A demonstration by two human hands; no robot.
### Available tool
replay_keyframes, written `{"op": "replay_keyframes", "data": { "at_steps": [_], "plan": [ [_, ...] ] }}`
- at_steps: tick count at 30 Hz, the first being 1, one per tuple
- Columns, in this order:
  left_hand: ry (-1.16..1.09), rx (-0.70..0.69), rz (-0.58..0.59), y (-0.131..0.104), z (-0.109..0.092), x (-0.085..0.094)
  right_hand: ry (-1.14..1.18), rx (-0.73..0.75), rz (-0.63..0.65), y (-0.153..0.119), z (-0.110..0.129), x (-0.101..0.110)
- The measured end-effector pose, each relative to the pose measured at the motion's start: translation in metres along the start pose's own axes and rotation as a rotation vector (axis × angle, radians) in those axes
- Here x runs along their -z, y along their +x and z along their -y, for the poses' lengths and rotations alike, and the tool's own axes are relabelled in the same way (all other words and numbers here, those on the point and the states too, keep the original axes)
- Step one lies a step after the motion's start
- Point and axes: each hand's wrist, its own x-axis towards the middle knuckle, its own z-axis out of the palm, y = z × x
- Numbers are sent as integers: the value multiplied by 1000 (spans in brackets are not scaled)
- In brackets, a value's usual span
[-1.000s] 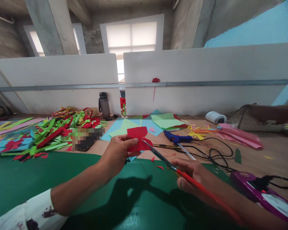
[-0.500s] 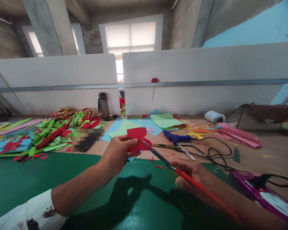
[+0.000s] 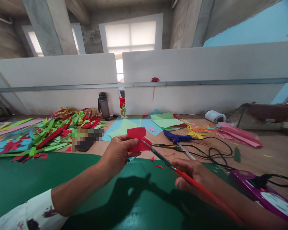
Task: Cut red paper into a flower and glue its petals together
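The red paper (image 3: 136, 133) was raised above the desk (image 3: 251, 161), between thumb and fingers of the left hand (image 3: 115, 154), whose grip pinched it with the thumb flat on the near face. The sheet looked thin and matte, with a gently curved upper flap and a notched side toward the right hand (image 3: 194, 170). That hand's grip was curled about the scissors (image 3: 162, 157), slim metal blades with long, smooth red handles; the tips met the notched side. Below, pointed red clippings (image 3: 159, 167) lay by the far edge of the glossy green mat (image 3: 26, 175). Toward the desk's far left corner rose a tangled heap of crisp paper strips (image 3: 53, 131); a blue plastic glue gun (image 3: 182, 138) lay beyond the scissors.
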Motion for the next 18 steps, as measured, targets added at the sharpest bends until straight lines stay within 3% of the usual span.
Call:
{"op": "replay_keyframes", "data": {
  "at_steps": [18],
  "plan": [
    [188,6,54,3,-9,8,-113,-38,8,0,2,2]
  ]
}}
